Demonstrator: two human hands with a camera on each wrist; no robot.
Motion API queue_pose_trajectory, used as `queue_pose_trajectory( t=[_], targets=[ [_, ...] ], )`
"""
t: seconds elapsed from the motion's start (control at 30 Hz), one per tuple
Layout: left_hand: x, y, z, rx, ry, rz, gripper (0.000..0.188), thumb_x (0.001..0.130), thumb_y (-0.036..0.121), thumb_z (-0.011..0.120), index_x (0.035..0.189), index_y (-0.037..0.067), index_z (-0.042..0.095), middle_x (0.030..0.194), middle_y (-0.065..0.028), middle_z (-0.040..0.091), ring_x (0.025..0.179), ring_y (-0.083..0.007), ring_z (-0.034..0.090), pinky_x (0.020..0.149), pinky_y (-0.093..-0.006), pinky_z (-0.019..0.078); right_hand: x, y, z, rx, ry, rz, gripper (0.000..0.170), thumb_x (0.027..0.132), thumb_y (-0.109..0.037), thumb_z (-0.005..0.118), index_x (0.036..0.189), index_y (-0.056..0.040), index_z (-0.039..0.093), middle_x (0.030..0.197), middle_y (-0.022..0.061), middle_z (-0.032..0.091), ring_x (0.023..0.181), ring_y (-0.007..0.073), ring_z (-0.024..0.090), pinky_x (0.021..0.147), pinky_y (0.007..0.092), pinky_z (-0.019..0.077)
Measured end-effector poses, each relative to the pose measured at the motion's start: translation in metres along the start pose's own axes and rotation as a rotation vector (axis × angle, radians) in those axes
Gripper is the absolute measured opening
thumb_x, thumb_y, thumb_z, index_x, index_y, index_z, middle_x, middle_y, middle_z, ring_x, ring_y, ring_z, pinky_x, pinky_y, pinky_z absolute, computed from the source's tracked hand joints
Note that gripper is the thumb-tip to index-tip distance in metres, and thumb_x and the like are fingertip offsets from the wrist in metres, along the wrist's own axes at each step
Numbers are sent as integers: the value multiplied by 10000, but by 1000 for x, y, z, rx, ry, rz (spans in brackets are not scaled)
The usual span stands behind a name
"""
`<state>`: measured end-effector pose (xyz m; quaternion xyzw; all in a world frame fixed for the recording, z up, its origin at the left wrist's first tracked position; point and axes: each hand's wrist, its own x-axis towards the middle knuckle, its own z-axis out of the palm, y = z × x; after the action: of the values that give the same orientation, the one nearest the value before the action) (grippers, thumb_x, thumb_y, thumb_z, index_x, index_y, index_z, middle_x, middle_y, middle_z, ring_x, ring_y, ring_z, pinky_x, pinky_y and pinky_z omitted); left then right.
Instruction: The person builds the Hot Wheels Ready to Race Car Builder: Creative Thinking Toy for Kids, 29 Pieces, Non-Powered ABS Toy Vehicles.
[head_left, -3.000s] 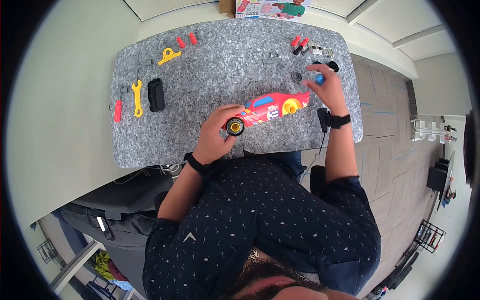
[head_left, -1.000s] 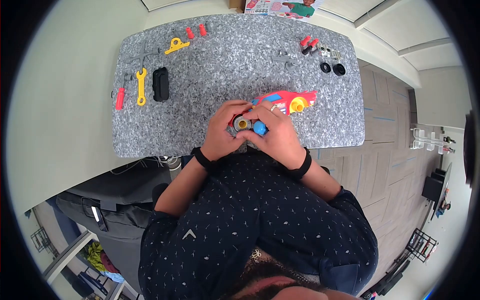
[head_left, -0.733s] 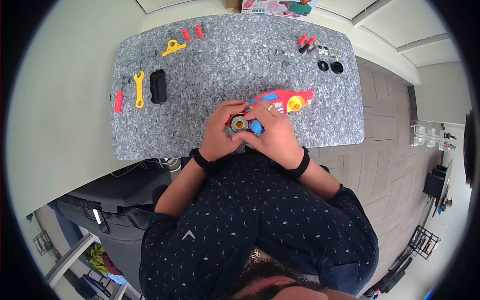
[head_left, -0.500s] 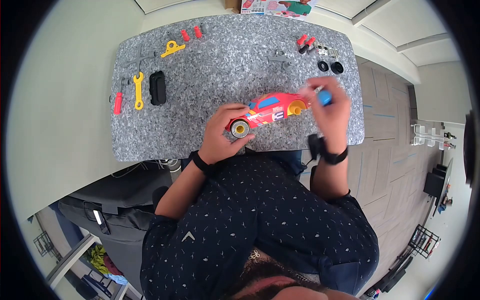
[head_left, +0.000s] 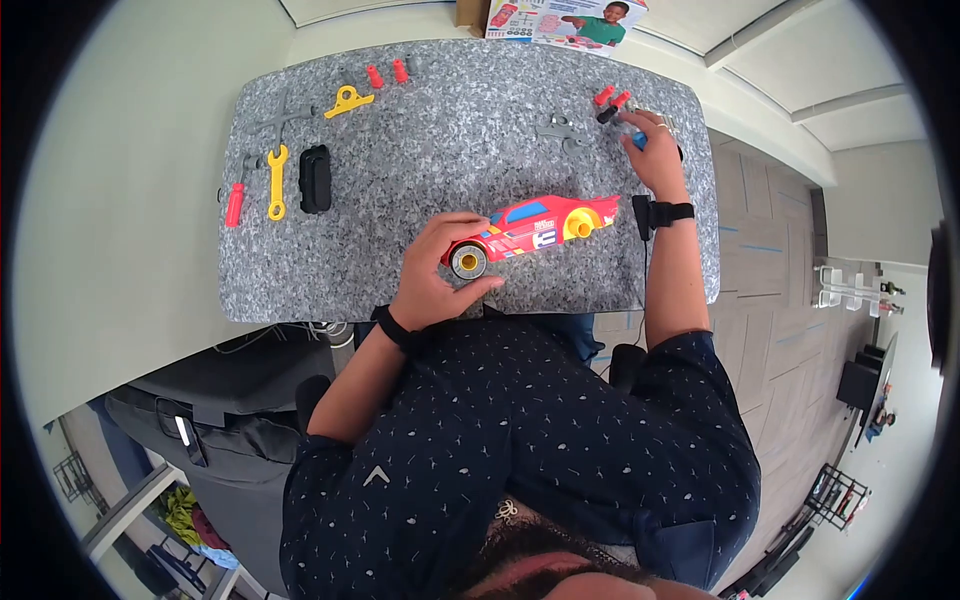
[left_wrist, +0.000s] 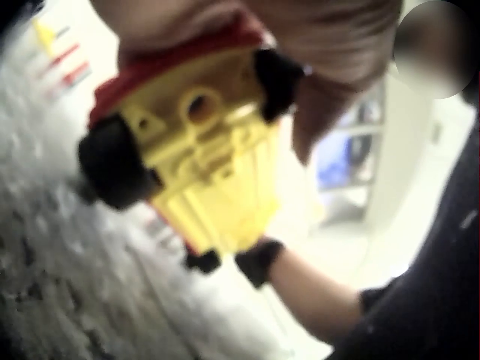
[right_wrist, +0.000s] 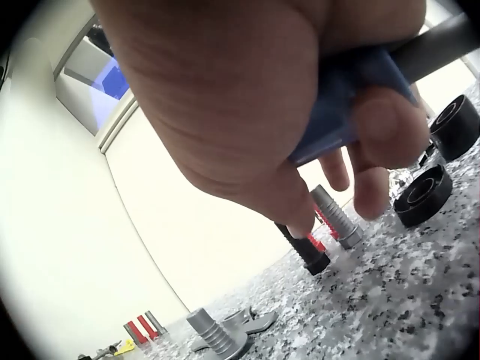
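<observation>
My left hand (head_left: pixel 432 270) grips the front end of a red toy race car (head_left: pixel 535 222) near the table's front. The front wheel facing me has a grey ring on its face (head_left: pixel 455 262) around a yellow hub; the rear wheel well (head_left: pixel 580 224) is a bare yellow hub. In the left wrist view the car's yellow underside (left_wrist: pixel 214 161) shows, blurred. My right hand (head_left: pixel 657 163) holds a blue-handled tool (right_wrist: pixel 337 105) with a dark shaft, its tip out of view. Its fingertips hang low by a grey bolt (right_wrist: pixel 337 217) and a black bolt (right_wrist: pixel 309 253).
Two black tyres (right_wrist: pixel 424 196) lie beside my right hand, red bolts (head_left: pixel 620 99) beyond. A grey part (head_left: pixel 562 130) lies left of it. At far left are a yellow wrench (head_left: pixel 277 183), red-handled tool (head_left: pixel 234 204) and black part (head_left: pixel 315 180). A box (head_left: pixel 560 22) stands behind.
The grey ring went from the table onto the front wheel, pressed there by both hands. My right hand then moved away to the back right with the blue-handled tool; the left stays on the car.
</observation>
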<state>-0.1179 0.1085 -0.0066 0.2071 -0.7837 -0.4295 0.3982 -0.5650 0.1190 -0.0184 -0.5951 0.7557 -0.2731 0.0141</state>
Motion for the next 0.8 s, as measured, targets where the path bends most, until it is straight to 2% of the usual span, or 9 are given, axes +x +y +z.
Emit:
queue_pose_trajectory(
  t=[0.1,0.2,0.3,0.33,0.43,0.5,0.63,0.73,0.8],
  targets=[
    [-3,-2,-1,-3,9,-5,675,772,176,1038,1354,45,722,1387,-172,725,1265,-318,736,1059,-410,588,5,8,15,-97,-58,50,469,917,-143,856,1381,-149,783,1380,231,749,1308,456,703,1146,498,557],
    [-4,-2,-2,7,2,-7,676,773,175,1037,1356,46,721,1389,-173,723,1261,-319,737,1057,-410,589,4,9,11,-49,-47,24,497,902,-141,879,1388,-140,776,1278,203,780,1210,419,743,1074,484,583],
    [-3,-2,-3,-5,-1,-19,679,773,178,1038,1359,48,719,1390,-173,721,1260,-319,737,1056,-408,588,-7,-26,-18,51,95,154,519,868,-136,915,1369,-127,781,1124,153,785,1064,368,757,968,449,597],
    [-3,-3,-2,-10,0,-23,681,773,179,1038,1361,49,719,1390,-172,720,1260,-319,736,1056,-407,586,-14,-35,-24,122,209,89,465,890,-131,927,1334,-103,791,985,88,762,861,237,730,780,372,581],
    [-2,-4,-1,-9,5,-18,688,770,179,1039,1365,51,717,1389,-169,719,1256,-316,736,1056,-407,584,-43,-102,-58,594,84,274,340,980,-135,866,1308,-75,801,921,53,773,730,108,678,651,278,528],
    [-2,-3,0,-8,4,-17,687,770,183,1039,1364,52,718,1386,-167,718,1253,-314,736,1056,-409,583,-68,-161,-79,910,-105,303,274,1053,-137,790,1311,-45,799,885,37,783,649,28,609,569,216,464],
    [-1,-3,1,-15,5,-11,653,783,204,1017,1347,60,722,1380,-161,724,1253,-333,732,1051,-425,589,-99,-226,-71,1239,-533,195,255,1084,-126,745,1311,-15,785,859,41,793,619,43,616,540,222,465],
    [-4,-6,1,-49,7,-27,616,794,199,982,1337,64,723,1379,-156,727,1255,-347,729,1048,-441,592,-110,-250,-47,1283,-701,216,228,1098,-127,736,1284,-5,784,850,47,791,613,52,627,537,229,469],
    [-5,-4,1,-72,2,-38,595,798,186,958,1331,63,724,1378,-155,726,1257,-350,726,1049,-450,590,-111,-255,-31,1232,-734,203,217,1104,-128,730,1274,-3,783,844,47,788,606,55,628,535,229,472]
  ],
)
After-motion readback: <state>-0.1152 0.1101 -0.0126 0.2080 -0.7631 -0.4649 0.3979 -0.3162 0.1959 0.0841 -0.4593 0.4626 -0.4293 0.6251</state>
